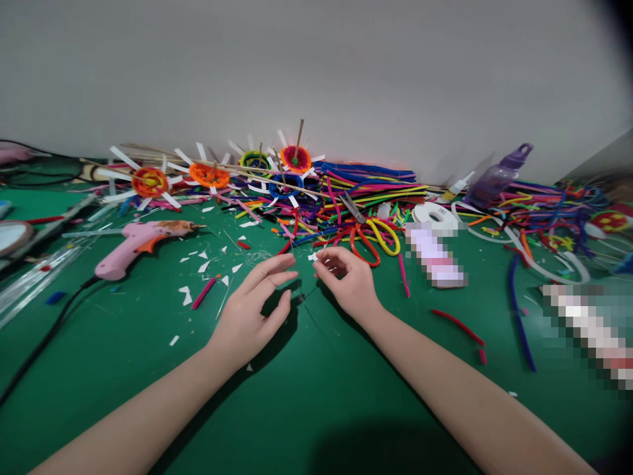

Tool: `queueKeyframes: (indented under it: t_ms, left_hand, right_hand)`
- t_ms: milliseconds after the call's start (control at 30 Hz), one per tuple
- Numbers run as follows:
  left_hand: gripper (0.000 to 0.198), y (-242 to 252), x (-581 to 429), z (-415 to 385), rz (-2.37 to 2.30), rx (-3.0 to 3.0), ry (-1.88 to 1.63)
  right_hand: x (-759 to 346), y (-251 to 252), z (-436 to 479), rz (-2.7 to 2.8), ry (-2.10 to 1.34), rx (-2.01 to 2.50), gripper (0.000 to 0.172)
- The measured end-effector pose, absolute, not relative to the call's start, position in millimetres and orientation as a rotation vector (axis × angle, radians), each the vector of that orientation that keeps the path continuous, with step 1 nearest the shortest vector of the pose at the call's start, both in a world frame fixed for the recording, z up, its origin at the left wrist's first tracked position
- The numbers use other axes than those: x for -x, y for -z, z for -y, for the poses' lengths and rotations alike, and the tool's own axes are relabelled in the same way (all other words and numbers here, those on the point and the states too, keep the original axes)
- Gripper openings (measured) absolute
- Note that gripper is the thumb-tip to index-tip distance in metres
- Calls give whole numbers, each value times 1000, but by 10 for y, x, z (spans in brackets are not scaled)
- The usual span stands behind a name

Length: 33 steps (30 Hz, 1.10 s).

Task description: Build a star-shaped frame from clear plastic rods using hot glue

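Between the thumb and forefinger of my right hand [349,280] is a small white piece of paper [312,256]. My left hand [257,307] hovers just to the left, its fingers stretched and the thumb apart, gripping nothing that I can make out. Thin dark strands [300,293] show in the gap between the hands; whether they touch my fingers is unclear. Left of my left hand lie white paper scraps [204,267] and a short pink pipe cleaner piece [204,293]. Orange-and-yellow-handled scissors [376,237] rest beyond my right hand.
A pink glue gun [133,249] with a black cord lies at left. Behind are pipe cleaner discs with white strips [150,181] and a pipe cleaner heap [370,181]. To the right are a white tape roll [435,218], a purple bottle [499,177] and a blue pipe cleaner [517,310].
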<state>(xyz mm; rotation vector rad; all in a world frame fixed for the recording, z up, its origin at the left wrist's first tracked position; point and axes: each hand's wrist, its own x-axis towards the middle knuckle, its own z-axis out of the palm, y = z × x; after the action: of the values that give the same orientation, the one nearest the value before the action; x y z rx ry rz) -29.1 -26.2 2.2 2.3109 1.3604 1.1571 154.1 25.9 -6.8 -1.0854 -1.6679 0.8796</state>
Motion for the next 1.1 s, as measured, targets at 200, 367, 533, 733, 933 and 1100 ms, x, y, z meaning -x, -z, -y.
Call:
queueKeyframes:
  t_ms: [200, 367, 533, 733, 933, 1100]
  left_hand:
    - [27, -14, 288, 278, -1377, -2286, -1127]
    - [26, -10, 283, 270, -1369, -2288, -1137]
    - [25, 0, 290, 274, -1357, -2297, -1131]
    - [24, 2, 300, 279, -1347, -2293, -1126]
    - [24, -5, 299, 266, -1346, -2287, -1115]
    - [23, -8, 300, 269, -1354, -2290, -1108]
  right_hand:
    - [-1537, 78, -258, 1661, -878, 1087, 15]
    - [-1539, 74, -259, 1663, -883, 1088, 16]
    - [-1534, 71, -259, 1658, -893, 1085, 15]
    - [-1537, 77, -262, 1661, -888, 1085, 15]
    - [-1538, 78, -262, 1662, -891, 1086, 16]
    - [-1537, 90, -264, 1656, -897, 1082, 16]
